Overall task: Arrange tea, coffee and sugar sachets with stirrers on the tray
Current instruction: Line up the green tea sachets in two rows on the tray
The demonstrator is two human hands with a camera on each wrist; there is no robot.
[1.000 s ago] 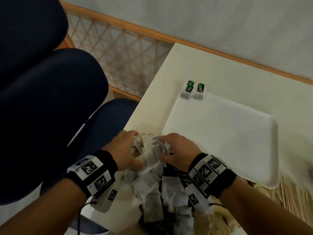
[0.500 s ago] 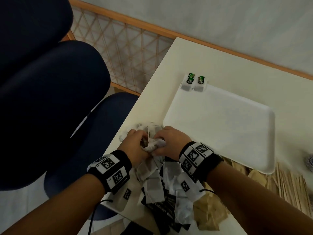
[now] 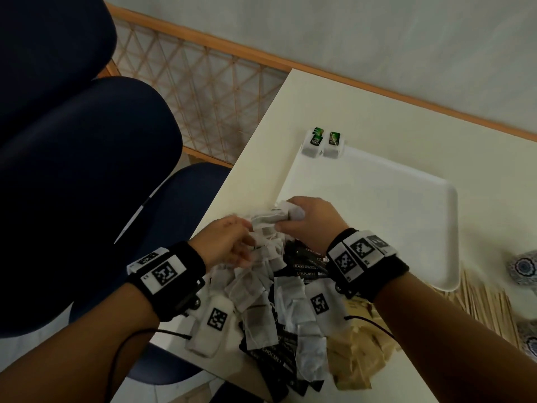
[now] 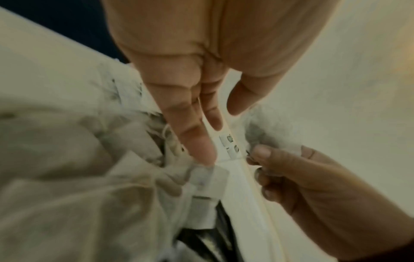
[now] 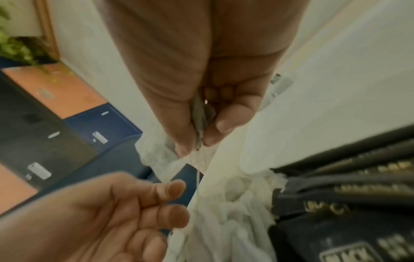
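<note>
The right hand [image 3: 312, 221] is raised a little above the near left corner of the white tray [image 3: 406, 216], its thumb and fingers pinched round a small bunch of white tea bags [image 3: 274, 217]. From the right wrist view the grip is plain: a crumpled bag is squeezed between thumb and fingertips [image 5: 226, 126], with thin strings trailing down from it.

The left hand [image 3: 228, 242] sits just left of it, over the far end of the heap. Its fingers [image 4: 195, 140] are stretched out and loosely parted, grasping nothing, the tips near or brushing the top bags; I cannot tell whether they truly touch.

The heap of tea bags [image 3: 261, 303] sprawls across the near left part of the table [image 3: 261, 141], mixed with black coffee sachets [image 3: 308, 261] that show between and under the white ones. Tan sugar sachets [image 3: 357, 353] lie at the near right of the heap, under the right forearm. A spread of wooden stirrers [image 3: 482, 303] lies on the table just past the tray's near right edge.

Two tea bags with green tags [image 3: 324, 144] sit side by side at the tray's far left corner, resting on its rim. Dark blue chairs [image 3: 87, 170] stand to the left of the table.
</note>
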